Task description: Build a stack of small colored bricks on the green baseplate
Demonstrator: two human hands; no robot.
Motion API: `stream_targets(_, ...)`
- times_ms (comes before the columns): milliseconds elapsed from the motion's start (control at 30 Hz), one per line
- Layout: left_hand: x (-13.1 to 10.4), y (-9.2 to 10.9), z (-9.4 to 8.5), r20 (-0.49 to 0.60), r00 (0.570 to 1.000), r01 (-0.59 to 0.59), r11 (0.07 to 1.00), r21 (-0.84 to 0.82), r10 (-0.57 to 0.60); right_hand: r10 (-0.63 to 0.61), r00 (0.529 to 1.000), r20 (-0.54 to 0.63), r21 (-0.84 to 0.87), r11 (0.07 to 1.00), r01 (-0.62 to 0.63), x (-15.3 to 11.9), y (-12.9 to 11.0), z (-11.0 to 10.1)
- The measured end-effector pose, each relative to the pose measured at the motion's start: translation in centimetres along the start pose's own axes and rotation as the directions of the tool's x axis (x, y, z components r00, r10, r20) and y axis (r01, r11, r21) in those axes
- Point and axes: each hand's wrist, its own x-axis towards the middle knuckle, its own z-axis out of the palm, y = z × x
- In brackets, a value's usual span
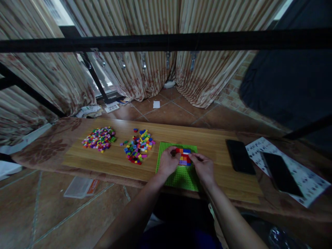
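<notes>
A green studded baseplate (178,181) lies in front of me on a wooden board. On it stands a block of building bricks (185,158) in red, blue, orange, white, yellow and purple. My left hand (169,162) is closed with thumb and fingertips at the block's left edge, by a red brick. From the other side, my right hand (204,168) pinches at the block's right edge. The fingers partly hide the bricks between them, so any single loose brick in either hand cannot be made out.
Left of the baseplate lie a loose pile of mixed bricks (140,147) and a denser heap of small bricks (100,138). At right are a black phone (240,156), a second dark device (282,173) and a printed sheet (255,147). A black rail (166,42) crosses beyond the board (215,138).
</notes>
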Motion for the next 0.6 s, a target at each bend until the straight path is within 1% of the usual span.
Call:
stream_targets(100, 0.1, 0.0, 0.0, 0.017, 1.000, 0.009, 0.999, -0.048, -0.008, 0.017, 1.000, 0.006, 0.025, 1.000, -0.017, 0.0, -0.3, 0.0)
stream_targets(200, 0.1, 0.0, -0.4, 0.034, 0.999, 0.029, 0.993, -0.111, -0.025, 0.014, 1.000, 0.027, 0.045, 0.999, -0.015, 0.0, -0.2, -0.7)
stream_targets(267, 0.1, -0.1, -1.0, 0.004, 1.000, 0.022, 0.985, -0.171, -0.021, -0.002, 1.000, -0.006, 0.078, 0.997, 0.003, 0.0, 0.0, -1.5)
stream_targets(367, -0.3, -0.2, -2.8, -0.071, 0.997, -0.003, 0.970, -0.243, -0.015, -0.023, 0.995, -0.101, 0.144, 0.989, 0.037, -0.2, 0.1, -3.0)
stream_targets(467, -1.4, -0.7, -5.0, -0.127, 0.992, -0.008, 0.971, -0.240, -0.023, -0.039, 0.986, -0.165, 0.134, 0.989, 0.061, -1.4, -0.1, -3.7)
stream_targets(533, -2.5, -1.4, -6.3, -0.135, 0.991, -0.016, 0.977, -0.212, -0.013, -0.069, 0.986, -0.154, 0.066, 0.995, 0.080, -2.8, -0.3, -3.5)
stream_targets(600, -3.7, -2.2, -7.4, -0.115, 0.993, -0.025, 0.986, -0.167, 0.005, -0.116, 0.990, -0.082, -0.022, 0.993, 0.115, -4.6, -0.4, -2.6)
